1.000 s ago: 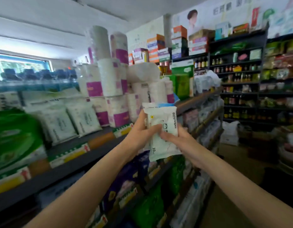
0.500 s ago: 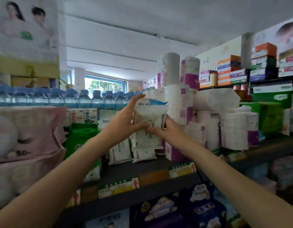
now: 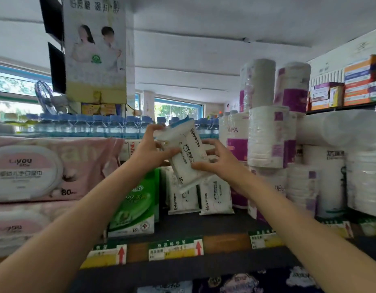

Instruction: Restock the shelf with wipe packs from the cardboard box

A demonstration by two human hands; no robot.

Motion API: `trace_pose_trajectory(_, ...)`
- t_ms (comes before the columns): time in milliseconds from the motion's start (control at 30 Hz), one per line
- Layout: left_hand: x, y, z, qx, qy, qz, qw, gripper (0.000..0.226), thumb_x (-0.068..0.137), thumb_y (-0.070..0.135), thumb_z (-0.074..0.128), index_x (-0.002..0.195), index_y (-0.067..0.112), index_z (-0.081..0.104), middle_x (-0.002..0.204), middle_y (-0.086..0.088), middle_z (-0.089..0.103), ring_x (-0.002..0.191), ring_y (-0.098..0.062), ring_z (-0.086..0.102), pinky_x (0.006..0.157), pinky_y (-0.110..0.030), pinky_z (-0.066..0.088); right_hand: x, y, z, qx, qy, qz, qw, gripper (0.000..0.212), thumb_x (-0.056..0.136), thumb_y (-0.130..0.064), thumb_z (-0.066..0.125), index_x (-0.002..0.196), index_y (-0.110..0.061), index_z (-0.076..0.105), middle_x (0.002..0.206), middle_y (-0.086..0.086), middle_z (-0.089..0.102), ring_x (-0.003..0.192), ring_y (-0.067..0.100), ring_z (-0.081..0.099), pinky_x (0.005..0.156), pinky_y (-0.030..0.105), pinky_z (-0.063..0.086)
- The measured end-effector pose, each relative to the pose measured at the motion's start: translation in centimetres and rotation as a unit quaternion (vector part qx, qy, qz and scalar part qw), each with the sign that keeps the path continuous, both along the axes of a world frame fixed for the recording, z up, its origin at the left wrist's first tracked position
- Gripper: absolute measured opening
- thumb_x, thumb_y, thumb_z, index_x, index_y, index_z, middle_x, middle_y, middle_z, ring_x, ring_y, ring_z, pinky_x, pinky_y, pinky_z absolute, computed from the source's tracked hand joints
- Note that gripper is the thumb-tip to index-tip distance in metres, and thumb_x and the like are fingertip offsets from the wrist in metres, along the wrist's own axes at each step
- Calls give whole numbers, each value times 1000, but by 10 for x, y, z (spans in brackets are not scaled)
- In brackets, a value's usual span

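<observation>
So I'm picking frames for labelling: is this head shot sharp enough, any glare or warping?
Head view: wipe pack and both hands, left and right, fairly sharp, "Baby wipes" readable; windows blown out bright; shelf edge and paper rolls bend from the wide lens; edges soft.

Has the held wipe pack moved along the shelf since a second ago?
Yes. The held wipe pack went leftward, away from the toilet rolls, and is now above the standing wipe packs.
</observation>
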State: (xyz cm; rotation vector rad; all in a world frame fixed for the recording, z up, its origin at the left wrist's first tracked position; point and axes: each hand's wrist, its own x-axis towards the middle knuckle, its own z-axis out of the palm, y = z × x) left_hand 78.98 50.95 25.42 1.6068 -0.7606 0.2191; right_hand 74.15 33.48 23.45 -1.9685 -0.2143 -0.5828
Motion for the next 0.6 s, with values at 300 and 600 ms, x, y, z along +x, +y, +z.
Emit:
trace_pose_trajectory(300, -7, -12, -6, -166, 164, -78, 969, 45, 84, 5, 60, 116, 21, 32, 107, -13, 58, 89, -24, 65, 68, -31, 60, -1, 18, -7, 356, 35, 170, 918, 37, 80, 0, 64, 116, -6, 57, 111, 13, 65, 101, 26, 62, 86, 35, 53)
trace_pose_trajectory(600, 1, 21, 1, 106, -25, 111, 988, 55, 84, 3, 60, 132, 10, 33, 117, -12, 49, 89, -16, 54, 64, -18, 47, -12, 10, 72, -410, 18, -49, 911, 37, 73, -16, 77, 102, -13, 54, 105, 3, 61, 96, 19, 58, 81, 29, 51)
